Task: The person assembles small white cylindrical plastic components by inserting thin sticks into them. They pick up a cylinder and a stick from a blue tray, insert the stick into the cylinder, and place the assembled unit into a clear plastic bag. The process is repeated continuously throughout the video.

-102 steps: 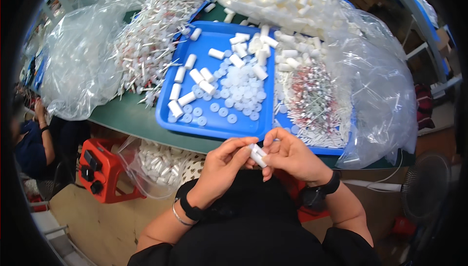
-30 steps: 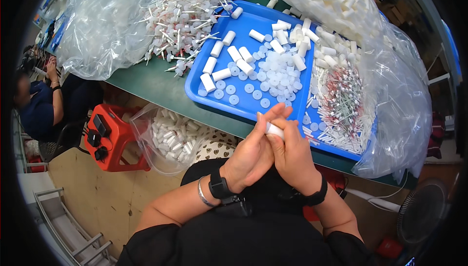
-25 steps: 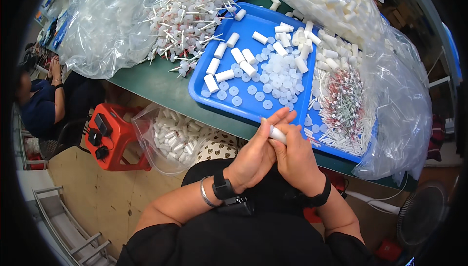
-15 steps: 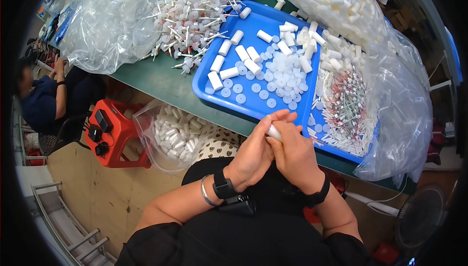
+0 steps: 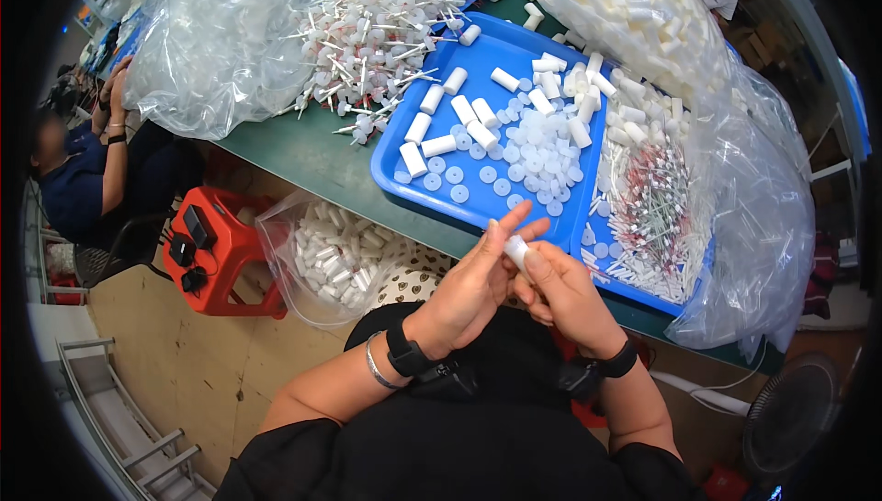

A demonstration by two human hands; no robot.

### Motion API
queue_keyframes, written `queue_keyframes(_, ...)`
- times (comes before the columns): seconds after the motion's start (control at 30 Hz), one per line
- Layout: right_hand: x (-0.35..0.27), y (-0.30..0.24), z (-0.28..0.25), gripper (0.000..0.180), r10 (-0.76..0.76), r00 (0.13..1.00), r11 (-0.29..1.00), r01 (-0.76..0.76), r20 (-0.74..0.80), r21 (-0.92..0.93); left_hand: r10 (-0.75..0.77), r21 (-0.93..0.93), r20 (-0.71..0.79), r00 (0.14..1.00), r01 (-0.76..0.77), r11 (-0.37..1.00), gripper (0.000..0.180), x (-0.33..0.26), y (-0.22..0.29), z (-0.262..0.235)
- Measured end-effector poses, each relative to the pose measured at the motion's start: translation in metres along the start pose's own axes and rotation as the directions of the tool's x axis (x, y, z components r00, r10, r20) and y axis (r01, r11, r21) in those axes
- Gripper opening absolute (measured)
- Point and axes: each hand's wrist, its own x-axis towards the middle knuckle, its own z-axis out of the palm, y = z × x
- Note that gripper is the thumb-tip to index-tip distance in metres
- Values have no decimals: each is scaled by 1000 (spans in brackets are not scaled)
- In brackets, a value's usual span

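Observation:
A short white foam-like cylinder point(image 5: 517, 250) is pinched in my right hand point(image 5: 571, 297), between thumb and fingers, just off the tray's near edge. One end of it faces up and away from me. My left hand point(image 5: 470, 292) is right beside it with fingers stretched out and apart; I cannot tell if its palm touches the cylinder. Beyond both hands, the blue tray point(image 5: 418, 191) holds loose white cylinders point(image 5: 439, 145) and a heap of translucent round discs point(image 5: 544, 154) with small centre holes.
Right of the discs lie thin red, white and green parts point(image 5: 649, 191). A large bag of white cylinders point(image 5: 625, 5) stands behind. White-stemmed parts point(image 5: 377, 37) pile up beside a clear bag point(image 5: 207, 51). A red stool point(image 5: 230, 244) is left; a person point(image 5: 78, 170) sits farther off.
The cylinder now shows more between my hands, gripped by the right one. My left fingers have spread and drawn away from my right hand.

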Motion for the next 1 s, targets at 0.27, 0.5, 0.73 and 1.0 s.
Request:
queue_keyframes(0.27, 7, 21, 16, 27, -502, 865, 599, 341, -8, -724, 99, -47, -53, 994, -102, 994, 51, 1, -8, 6)
queue_keyframes(0.5, 3, 4, 34, 30, -456, 866, 271, 353, 203, -895, 274, 33, -276, 921, -276, 961, 37, -21, 8, -19)
queue_keyframes(0.73, -33, -43, -89, 15, -680, 732, 5, -52, -41, -999, 684, 880, -341, 645, -37, 473, 22, -88, 45, -121)
queue_keyframes(1.0, -6, -36, -151, 15, -643, 718, 88, -276, -267, -957, 684, 975, 216, 697, -195, -110, 17, -21, 75, -38)
